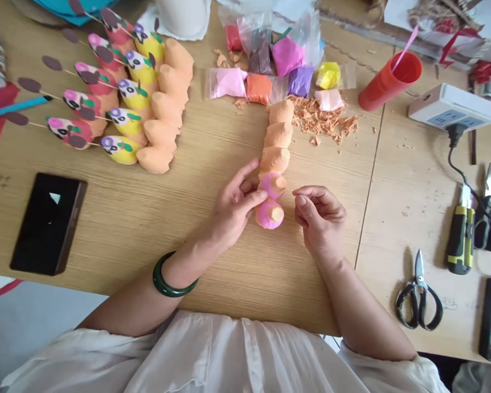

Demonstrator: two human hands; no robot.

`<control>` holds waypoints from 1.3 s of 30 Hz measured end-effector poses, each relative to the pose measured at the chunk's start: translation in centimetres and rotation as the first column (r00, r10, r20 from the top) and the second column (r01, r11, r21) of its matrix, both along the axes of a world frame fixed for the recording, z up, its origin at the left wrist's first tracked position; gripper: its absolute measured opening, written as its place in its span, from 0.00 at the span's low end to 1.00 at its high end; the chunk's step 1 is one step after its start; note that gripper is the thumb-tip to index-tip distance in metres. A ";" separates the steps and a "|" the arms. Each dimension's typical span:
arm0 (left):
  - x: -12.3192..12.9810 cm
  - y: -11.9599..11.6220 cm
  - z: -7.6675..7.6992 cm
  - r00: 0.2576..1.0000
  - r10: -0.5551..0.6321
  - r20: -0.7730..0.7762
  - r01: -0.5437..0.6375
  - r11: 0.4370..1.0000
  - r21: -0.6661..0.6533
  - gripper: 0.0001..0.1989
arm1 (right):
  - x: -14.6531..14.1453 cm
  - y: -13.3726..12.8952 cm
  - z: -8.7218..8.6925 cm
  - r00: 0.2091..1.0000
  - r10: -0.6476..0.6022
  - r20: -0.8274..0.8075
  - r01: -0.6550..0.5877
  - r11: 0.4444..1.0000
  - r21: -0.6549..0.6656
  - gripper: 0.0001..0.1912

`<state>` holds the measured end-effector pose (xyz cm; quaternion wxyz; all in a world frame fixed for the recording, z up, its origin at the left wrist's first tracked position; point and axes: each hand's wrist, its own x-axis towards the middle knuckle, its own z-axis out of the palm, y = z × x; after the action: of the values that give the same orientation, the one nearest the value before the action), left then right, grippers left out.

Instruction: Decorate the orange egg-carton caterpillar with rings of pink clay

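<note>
- Two hands (235, 202) work mid-counter: the left grip is loosely spread, fingertips against a pink clay cone (273, 185); the right hand (319, 218) pinches its fingertips together on nothing visible.
- Cone sits second in an orange row (277, 147), looks light and soft; hold its wide base gently.

- a loose white shirt (229, 355) of thin, softly creased cloth, with a straight placket down the front
- a wide left sleeve (110, 346) and right sleeve (384, 364), both ending near the elbow in rumpled edges
- a thick, glossy green bangle (175, 274), rounded and mottled darker, on the left forearm
- a bare left hand (233, 204) and right hand (319, 221), nails short
</note>
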<state>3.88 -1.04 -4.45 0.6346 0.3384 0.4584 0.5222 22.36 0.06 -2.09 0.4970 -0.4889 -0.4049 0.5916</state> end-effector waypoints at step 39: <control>1.3 -0.7 3.6 0.910 0.096 0.403 0.061 0.932 -0.358 0.31 | 1.5 0.3 -0.9 0.917 0.234 0.324 -0.344 0.874 0.343 0.06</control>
<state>5.20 -1.78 -0.89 0.7637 0.0929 0.4050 0.4940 23.91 0.35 -3.01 0.4295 -0.3888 -0.6487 0.4935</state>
